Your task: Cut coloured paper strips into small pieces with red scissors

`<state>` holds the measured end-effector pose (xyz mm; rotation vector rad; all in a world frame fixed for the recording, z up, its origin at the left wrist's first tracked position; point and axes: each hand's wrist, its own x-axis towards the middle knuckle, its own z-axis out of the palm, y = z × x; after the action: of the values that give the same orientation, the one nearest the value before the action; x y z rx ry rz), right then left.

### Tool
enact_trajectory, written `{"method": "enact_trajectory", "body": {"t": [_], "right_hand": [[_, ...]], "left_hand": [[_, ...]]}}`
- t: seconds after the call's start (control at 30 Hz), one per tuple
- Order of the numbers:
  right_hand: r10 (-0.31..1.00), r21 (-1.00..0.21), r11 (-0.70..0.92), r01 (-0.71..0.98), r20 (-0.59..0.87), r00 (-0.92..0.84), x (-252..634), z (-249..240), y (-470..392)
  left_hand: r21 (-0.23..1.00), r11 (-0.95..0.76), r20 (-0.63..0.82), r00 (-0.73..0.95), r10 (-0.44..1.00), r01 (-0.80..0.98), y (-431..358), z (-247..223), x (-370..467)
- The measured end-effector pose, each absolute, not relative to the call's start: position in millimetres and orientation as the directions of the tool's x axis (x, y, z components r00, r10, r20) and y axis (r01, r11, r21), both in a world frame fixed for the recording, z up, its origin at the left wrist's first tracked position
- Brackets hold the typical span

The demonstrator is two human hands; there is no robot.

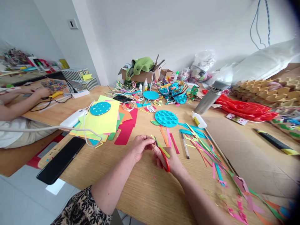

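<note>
In the head view my right hand (169, 160) is closed round a pair of scissors (167, 165) with red handles, its blades pointing up and left. A yellow-green paper strip (165, 152) lies along the scissors, its far end near my left fingertips. My left hand (142, 147) is pinched at the blade tips, on what looks like the strip's end; the exact grip is partly hidden. Just beyond the hands sits a blue textured oval (166, 118). Orange, pink and red paper strips (173, 143) lie close behind my right hand.
Yellow sheets (105, 115) bear a spotted blue oval (100, 108). A black phone (61, 160) overhangs the left edge. To the right are a pen (185, 145), a glue bottle (199, 120), a steel flask (209, 99), cardboard (248, 150) and a box cutter (276, 141). Another person's hand (43, 92) is far left.
</note>
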<state>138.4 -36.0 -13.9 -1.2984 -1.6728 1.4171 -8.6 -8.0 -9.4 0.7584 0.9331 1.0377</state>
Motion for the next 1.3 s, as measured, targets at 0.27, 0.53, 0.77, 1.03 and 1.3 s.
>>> {"method": "enact_trajectory", "body": {"t": [0.27,0.53,0.77,1.03,1.3], "right_hand": [[0.933,-0.951,-0.003,0.308,-0.114,-0.342,137.4,-13.0,-37.9],[0.933,-0.952,-0.008,0.307,-0.117,-0.34,139.2,-16.0,-36.8],[0.928,-0.946,-0.003,0.324,-0.123,-0.351,139.4,-13.8,-37.3],[0.925,-0.936,-0.016,0.352,-0.148,-0.351,138.5,-9.5,-37.7],[0.913,-0.93,-0.018,0.366,-0.165,-0.373,140.1,-7.8,-37.1]], "left_hand": [[0.867,0.351,-0.28,0.238,0.93,-0.354,-8.1,-9.8,-8.2],[0.865,0.359,-0.285,0.245,0.927,-0.351,-9.0,-7.5,-8.5],[0.858,0.366,-0.293,0.242,0.925,-0.36,-7.4,-8.3,-9.5],[0.875,0.348,-0.301,0.185,0.935,-0.337,-8.2,-6.9,-8.9],[0.895,0.33,-0.286,0.181,0.941,-0.3,-8.4,-5.7,-9.6]]}}
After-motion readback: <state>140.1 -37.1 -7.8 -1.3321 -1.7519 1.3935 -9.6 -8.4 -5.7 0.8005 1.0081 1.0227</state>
